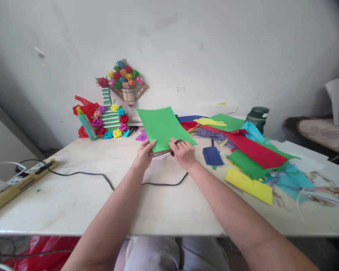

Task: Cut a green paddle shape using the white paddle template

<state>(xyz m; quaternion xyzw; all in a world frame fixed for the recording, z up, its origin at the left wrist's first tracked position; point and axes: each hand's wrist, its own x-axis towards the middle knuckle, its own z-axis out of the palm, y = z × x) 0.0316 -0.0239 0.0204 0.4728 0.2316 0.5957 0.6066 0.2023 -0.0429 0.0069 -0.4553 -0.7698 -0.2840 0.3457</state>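
Observation:
A sheet of green paper (164, 126) is held up, tilted, above the middle of the table. My left hand (144, 152) pinches its near left corner between thumb and fingers. In my right hand (183, 152) is a pair of scissors (164, 152) with dark handles. The blades point left along the sheet's near edge, and their tip reaches the left fingers. Whether the blades are closed on the paper I cannot tell. To the right of my right hand lies a dark blue folded piece of paper (213, 156).
Coloured paper and scraps, including a yellow piece (248, 185) and a red strip (260, 152), cover the right side. Behind stand a glue bottle (87, 124), paper-flower crafts (110, 113) and a dark green jar (257, 116). A power strip (22, 184) and black cable (81, 173) lie left.

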